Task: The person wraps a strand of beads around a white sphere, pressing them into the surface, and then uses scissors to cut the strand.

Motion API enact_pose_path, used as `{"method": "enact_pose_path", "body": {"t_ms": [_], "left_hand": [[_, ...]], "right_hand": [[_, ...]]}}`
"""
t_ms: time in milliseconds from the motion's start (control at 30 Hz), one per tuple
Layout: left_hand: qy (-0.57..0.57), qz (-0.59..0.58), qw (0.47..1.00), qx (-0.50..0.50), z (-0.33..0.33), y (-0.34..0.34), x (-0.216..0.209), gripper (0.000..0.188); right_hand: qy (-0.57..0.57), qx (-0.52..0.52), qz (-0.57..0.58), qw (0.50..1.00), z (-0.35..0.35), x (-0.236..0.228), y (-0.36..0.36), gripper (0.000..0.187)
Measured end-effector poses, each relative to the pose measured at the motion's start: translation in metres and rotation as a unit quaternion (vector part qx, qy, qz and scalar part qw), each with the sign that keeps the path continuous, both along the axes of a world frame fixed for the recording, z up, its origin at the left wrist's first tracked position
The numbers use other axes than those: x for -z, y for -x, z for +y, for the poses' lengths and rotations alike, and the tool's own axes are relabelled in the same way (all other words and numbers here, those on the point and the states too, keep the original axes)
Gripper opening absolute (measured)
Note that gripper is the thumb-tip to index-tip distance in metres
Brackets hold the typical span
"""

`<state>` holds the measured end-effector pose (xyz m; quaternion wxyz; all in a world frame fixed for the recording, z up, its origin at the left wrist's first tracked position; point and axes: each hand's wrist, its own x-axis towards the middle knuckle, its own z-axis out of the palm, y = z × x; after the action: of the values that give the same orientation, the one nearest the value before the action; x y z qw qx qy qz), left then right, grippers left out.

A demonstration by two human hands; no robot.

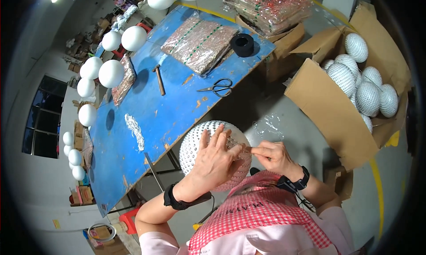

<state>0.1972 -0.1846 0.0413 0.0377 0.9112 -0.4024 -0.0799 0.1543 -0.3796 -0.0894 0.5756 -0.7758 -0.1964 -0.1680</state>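
A white ball [190, 154] covered in rows of small silvery studs sits at my lap, beside the table's near edge. My left hand [215, 162] is laid over its top with fingers curved along the surface, holding it. Part of the ball's upper right is smooth and has no studs. Against its right side, my right hand [271, 156] is closed in a pinch on something thin that points at the ball; its kind is too small to make out. The ball's underside is hidden by my left wrist and the checked apron [248, 210].
On the blue table [177, 108] lie scissors [220, 88], a hammer [159, 80], a black tape roll [242, 45], a silvery strand heap [134, 131] and a plastic-wrapped pack [199, 43]. Plain white balls [111, 74] hang at the left. A cardboard box [330, 117] at right holds several studded balls [367, 98].
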Motion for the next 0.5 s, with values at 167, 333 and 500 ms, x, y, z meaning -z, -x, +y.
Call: {"method": "enact_pose_path", "body": {"t_ms": [167, 333, 500], "left_hand": [[-0.018, 0.003, 0.999, 0.044, 0.007, -0.006, -0.015, 0.042], [-0.027, 0.032, 0.997, 0.058, 0.009, -0.014, -0.037, 0.035], [-0.002, 0.051, 0.999, -0.006, 0.002, -0.003, -0.028, 0.052]], "right_hand": [[0.102, 0.036, -0.054, 0.993, -0.004, -0.018, 0.009, 0.031], [0.162, 0.049, -0.15, 0.974, -0.001, -0.023, 0.002, 0.032], [0.139, 0.013, -0.163, 0.977, -0.005, -0.022, -0.005, 0.032]]}}
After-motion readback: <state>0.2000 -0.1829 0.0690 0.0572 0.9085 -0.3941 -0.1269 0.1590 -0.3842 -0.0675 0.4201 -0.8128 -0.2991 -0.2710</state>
